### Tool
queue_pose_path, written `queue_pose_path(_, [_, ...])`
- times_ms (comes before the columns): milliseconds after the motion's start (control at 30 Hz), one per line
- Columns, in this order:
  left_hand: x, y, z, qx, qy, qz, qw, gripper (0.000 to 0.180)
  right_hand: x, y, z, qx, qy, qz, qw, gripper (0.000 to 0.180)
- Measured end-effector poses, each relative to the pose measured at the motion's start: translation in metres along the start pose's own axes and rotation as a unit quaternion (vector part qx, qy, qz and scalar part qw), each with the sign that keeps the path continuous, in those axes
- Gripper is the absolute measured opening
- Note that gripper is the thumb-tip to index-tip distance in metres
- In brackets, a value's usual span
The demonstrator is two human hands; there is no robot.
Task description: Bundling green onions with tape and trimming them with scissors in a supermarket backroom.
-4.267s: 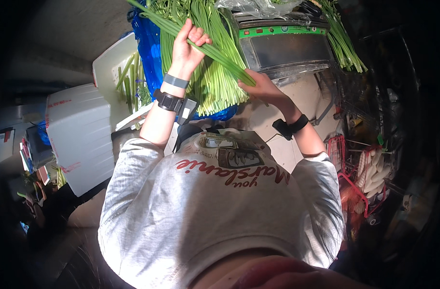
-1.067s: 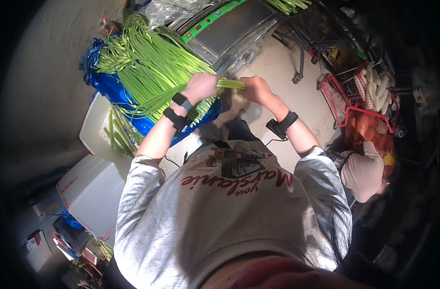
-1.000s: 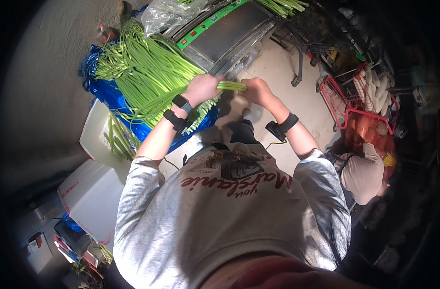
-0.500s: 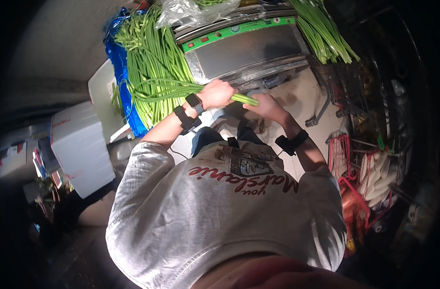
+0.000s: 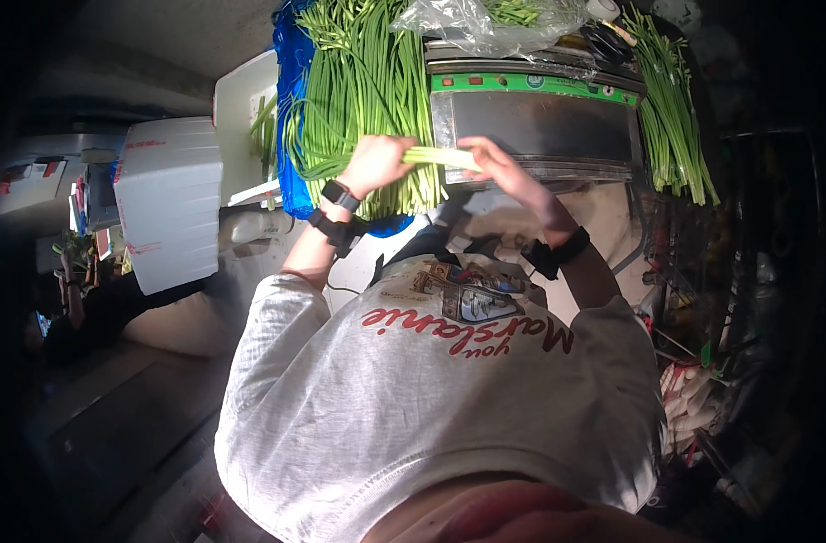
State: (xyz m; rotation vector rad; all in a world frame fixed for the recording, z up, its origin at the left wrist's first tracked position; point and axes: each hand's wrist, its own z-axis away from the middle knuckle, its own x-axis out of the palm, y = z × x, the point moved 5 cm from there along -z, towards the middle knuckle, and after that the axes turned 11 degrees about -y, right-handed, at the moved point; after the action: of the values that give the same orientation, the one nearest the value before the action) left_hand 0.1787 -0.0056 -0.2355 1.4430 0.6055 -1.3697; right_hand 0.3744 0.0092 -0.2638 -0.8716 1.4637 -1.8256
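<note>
The left hand's [image 5: 377,163] grip is clamped round a small bunch of slim, round green stalks with pale ends [image 5: 440,157]. The right hand [image 5: 499,167] is just at those ends, its fingers loosely apart; whether the palm presses on them I can't tell from here. To do this well, I'd say, keep the left grip snug but not crushing, letting the stalks slide a little, and meet the ends with a flat, square palm so none juts out.

The bunch is held nearly level above the lower part of a long heap of loose green stalks [image 5: 367,81], near the front corner of a dark, flat-panelled machine with a bright green strip [image 5: 539,127]. Pale and close-packed at the right, it turns deep green and limp past the left hand, its thin tails looping toward a shiny blue plastic sheet [image 5: 290,100].
</note>
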Motion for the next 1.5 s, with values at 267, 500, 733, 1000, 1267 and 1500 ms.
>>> queue_pose_path(267, [-0.074,-0.065,0.05,-0.075,0.21,0.116,0.968,0.011,0.032,0.035,-0.124,0.116,0.031,0.457,0.881,0.031])
queue_pose_path(500, [-0.105,-0.117,0.089,0.089,0.164,-0.008,0.983,0.024,0.081,0.002,-0.232,0.052,0.056,0.207,0.975,0.009])
queue_pose_path(733, [-0.144,-0.326,0.291,0.23,0.088,-0.102,0.964,0.046,0.342,-0.097,-0.335,0.061,0.057,-0.025,0.996,0.026])
queue_pose_path(1000, [-0.107,-0.468,0.525,0.122,0.011,-0.008,0.992,0.065,0.612,-0.054,-0.406,0.052,0.004,0.226,0.973,0.029])
queue_pose_path(1267, [-0.073,-0.408,0.505,0.092,0.035,-0.043,0.994,0.03,0.581,-0.051,-0.342,0.143,0.012,0.324,0.935,0.03])
queue_pose_path(1500, [-0.111,-0.419,0.473,0.125,0.037,-0.154,0.979,0.034,0.589,-0.013,-0.328,-0.031,0.274,-0.264,0.924,0.047])
